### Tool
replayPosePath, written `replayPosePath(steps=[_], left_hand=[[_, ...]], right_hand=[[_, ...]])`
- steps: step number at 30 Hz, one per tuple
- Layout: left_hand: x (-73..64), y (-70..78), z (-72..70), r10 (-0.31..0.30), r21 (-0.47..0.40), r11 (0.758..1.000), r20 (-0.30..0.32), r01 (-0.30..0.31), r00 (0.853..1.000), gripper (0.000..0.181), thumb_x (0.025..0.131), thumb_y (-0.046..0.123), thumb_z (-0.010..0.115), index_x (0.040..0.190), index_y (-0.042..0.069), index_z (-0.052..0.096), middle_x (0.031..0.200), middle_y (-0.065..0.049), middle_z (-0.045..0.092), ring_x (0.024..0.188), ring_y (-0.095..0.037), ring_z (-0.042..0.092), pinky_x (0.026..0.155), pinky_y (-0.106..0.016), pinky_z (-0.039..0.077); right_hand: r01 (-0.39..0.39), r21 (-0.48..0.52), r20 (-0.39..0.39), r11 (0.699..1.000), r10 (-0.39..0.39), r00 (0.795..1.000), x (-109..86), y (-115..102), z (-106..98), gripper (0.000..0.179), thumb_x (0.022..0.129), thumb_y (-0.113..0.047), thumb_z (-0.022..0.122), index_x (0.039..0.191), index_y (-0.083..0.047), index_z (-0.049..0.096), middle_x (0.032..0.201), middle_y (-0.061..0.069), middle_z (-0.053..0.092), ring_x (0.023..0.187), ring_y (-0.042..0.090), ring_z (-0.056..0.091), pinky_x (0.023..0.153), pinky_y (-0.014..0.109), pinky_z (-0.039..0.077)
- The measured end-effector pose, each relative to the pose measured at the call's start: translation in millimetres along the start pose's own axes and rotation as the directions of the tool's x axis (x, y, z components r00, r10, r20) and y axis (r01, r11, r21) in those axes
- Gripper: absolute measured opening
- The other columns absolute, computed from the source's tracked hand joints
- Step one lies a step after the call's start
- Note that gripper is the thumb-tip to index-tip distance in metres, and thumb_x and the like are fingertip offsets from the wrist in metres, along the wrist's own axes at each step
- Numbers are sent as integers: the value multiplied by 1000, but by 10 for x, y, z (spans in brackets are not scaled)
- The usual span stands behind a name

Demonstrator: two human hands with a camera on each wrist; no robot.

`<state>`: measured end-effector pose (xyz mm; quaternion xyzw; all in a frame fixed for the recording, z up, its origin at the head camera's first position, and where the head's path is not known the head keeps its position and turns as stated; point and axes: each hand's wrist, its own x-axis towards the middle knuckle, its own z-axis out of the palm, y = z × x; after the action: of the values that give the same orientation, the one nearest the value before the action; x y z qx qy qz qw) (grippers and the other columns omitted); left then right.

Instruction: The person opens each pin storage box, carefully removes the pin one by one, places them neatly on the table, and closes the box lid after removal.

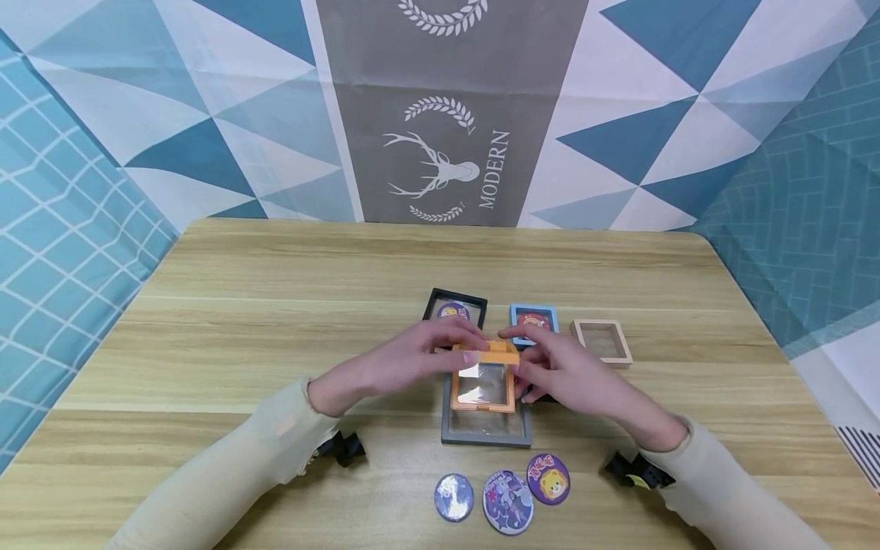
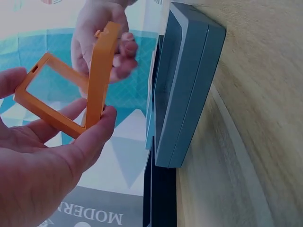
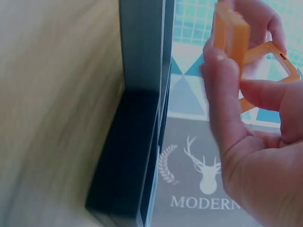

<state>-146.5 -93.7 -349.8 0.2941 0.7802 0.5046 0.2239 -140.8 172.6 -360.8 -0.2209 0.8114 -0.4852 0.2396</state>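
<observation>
An orange clear-window display frame [image 1: 485, 407] is held above the table, its two hinged halves spread apart. My left hand [image 1: 419, 350] grips it from the left; in the left wrist view its thumb and fingers curl round one half of the orange frame [image 2: 52, 120]. From the other side my right hand [image 1: 560, 372] pinches it, and in the right wrist view a finger and the thumb are at the other half of the orange frame [image 3: 236, 35]. Beneath it lies a larger grey display frame [image 1: 484, 438], partly covered in the head view.
Behind the hands lie a black frame [image 1: 459, 295] with a round badge, a blue frame [image 1: 554, 318] with a red badge, and a pale pink frame [image 1: 624, 342]. Nearer the front are a blue badge [image 1: 454, 497], a purple character badge [image 1: 508, 502] and a bear badge [image 1: 548, 479].
</observation>
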Motion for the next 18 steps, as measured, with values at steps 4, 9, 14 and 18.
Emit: replayPosePath(steps=[4,9,14,18], left_hand=[[-8,35,16,-7,26,1000,27,7,1000,41,98,29,62,132,6,63,145,-7,48,137,-25,39,105,-41,43],[-12,47,21,-1,16,1000,50,0,999,44,96,23,66,135,2,60,149,-13,43,137,-26,39,103,-32,45],[0,35,21,30,28,999,72,-32,997,46,94,19,68,136,0,59,148,-11,42,133,-23,41,105,-32,43],[15,26,18,57,79,995,75,-63,996,49,92,19,72,136,1,59,146,-4,45,130,-18,42,107,-31,41]], right_hand=[[-10,77,7,997,10,1000,-4,-15,-4,37,102,2,48,139,5,45,84,12,66,75,27,68,70,37,60],[-39,130,2,991,39,999,-16,-35,-31,37,102,1,48,138,8,46,83,14,65,77,27,68,72,35,60],[-63,207,49,976,54,997,-9,-17,-72,41,102,0,48,142,9,41,101,19,69,87,28,70,78,35,59],[-84,246,65,966,70,995,-12,4,-100,41,104,-2,44,143,10,39,108,21,66,92,27,69,82,34,58]])
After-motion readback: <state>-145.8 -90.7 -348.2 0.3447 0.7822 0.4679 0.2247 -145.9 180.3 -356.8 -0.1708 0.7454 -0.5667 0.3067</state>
